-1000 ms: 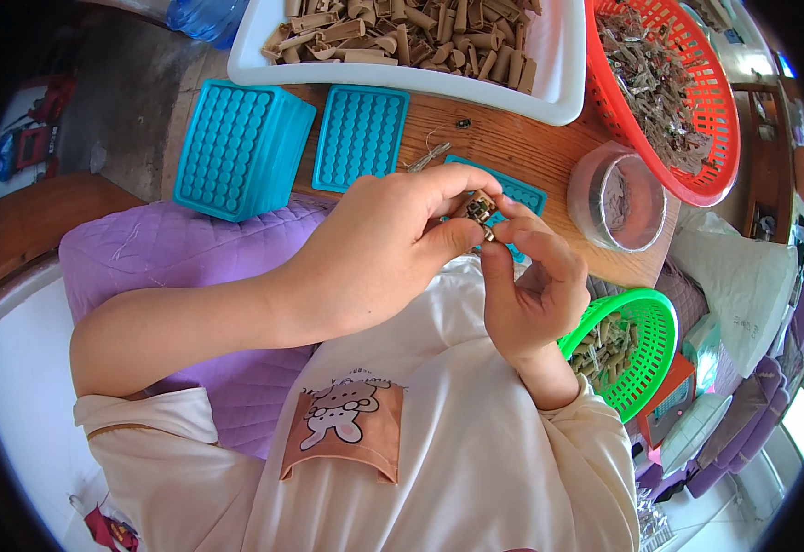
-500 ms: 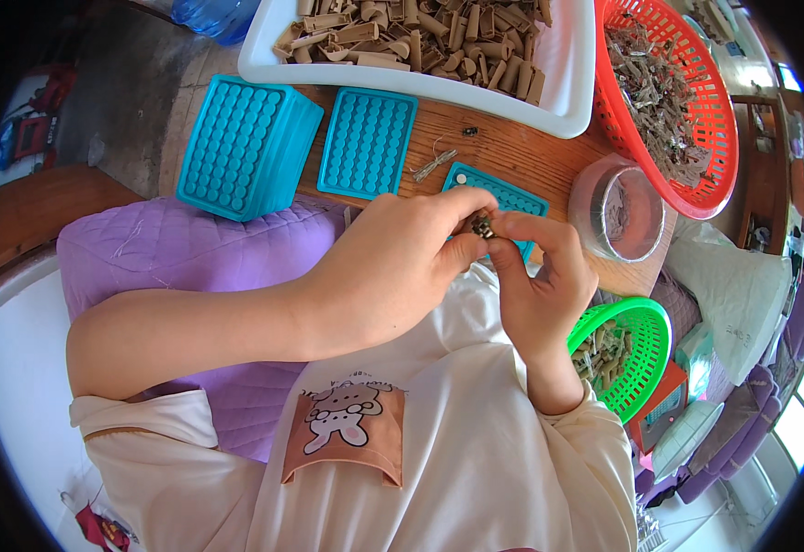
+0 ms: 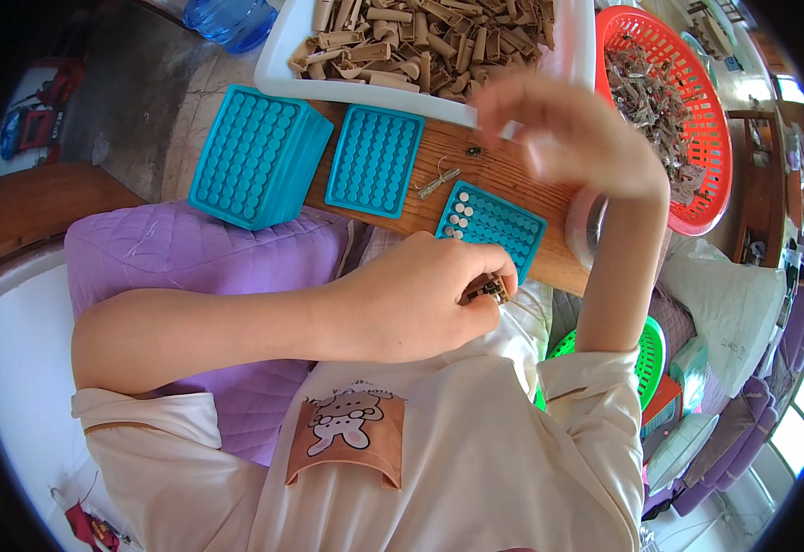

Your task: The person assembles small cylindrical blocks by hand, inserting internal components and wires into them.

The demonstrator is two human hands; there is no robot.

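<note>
The left hand (image 3: 411, 299) pinches a small brown-and-metal piece (image 3: 487, 291) between thumb and fingertips, near the person's chest, just this side of the teal grid tray (image 3: 492, 225). The piece looks light, stiff and easily dropped, best held by its sides. The right hand (image 3: 563, 138), blurred, hovers by the white tray (image 3: 365, 92) of tan tubes; its fingers seem loosely apart, though that cannot be told surely.

The wooden board (image 3: 503, 179) was crowded: a white tray (image 3: 420, 97) lined its far edge, a red basket (image 3: 696, 120) its right end, three teal trays (image 3: 374, 161) its near edge. Only a narrow bare strip ran between them.
</note>
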